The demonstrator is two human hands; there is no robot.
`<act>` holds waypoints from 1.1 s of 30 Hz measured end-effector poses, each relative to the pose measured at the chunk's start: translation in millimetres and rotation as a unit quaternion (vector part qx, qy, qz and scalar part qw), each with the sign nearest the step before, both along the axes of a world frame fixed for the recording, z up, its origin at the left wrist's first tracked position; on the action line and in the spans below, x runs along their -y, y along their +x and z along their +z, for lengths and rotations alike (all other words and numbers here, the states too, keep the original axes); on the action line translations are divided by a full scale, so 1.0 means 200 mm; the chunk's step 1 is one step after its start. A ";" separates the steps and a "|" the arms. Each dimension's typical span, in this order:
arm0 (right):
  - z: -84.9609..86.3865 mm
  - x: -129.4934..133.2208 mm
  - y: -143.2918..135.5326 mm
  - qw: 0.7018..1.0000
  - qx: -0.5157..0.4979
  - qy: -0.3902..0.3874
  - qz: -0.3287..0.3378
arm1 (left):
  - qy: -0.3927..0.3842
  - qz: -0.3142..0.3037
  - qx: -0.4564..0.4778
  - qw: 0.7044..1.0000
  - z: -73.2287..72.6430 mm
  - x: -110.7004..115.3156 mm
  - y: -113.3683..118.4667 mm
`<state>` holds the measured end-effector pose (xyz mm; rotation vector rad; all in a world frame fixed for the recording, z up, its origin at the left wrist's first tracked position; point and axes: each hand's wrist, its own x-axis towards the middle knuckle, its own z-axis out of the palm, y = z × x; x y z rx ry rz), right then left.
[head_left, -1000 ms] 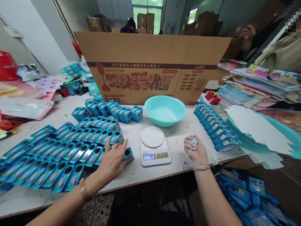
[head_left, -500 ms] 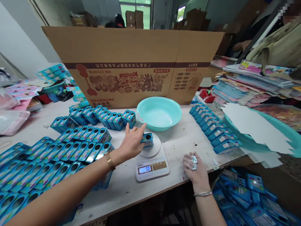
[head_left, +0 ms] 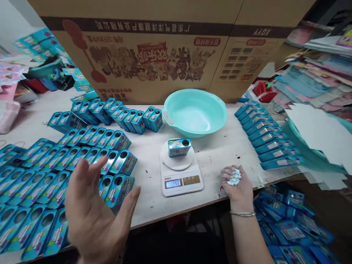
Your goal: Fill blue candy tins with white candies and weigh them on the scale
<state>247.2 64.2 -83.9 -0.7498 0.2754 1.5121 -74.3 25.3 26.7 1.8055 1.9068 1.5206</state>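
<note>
- Your left hand [head_left: 95, 216] hovers open, fingers spread, above the tins [head_left: 55, 183].
- Your right hand [head_left: 238, 183] cups white pellets [head_left: 234, 178] by the scale [head_left: 181, 172].
- One tin [head_left: 179, 147] sits on it.

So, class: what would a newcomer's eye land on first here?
Rows of blue tins blanket the table's left side. At centre, one tin sits on a white scale, before a turquoise basin. The right hand cups pale tablets; the left hand hovers open.

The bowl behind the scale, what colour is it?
The bowl is plain light turquoise, clear in the head view.
</note>
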 end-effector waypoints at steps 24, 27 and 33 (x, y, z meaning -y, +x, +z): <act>0.46 -0.49 -0.53 0.987 0.118 0.103 0.033 | -0.080 -0.149 -0.100 0.981 -0.24 -0.40 0.28; 0.50 -0.58 -0.63 0.979 0.168 0.114 0.024 | -0.132 -0.183 -0.125 0.966 -0.24 -0.53 0.33; 0.46 -0.64 -0.72 0.963 0.240 0.121 0.023 | -0.189 -0.207 -0.096 0.955 -0.29 -0.61 0.36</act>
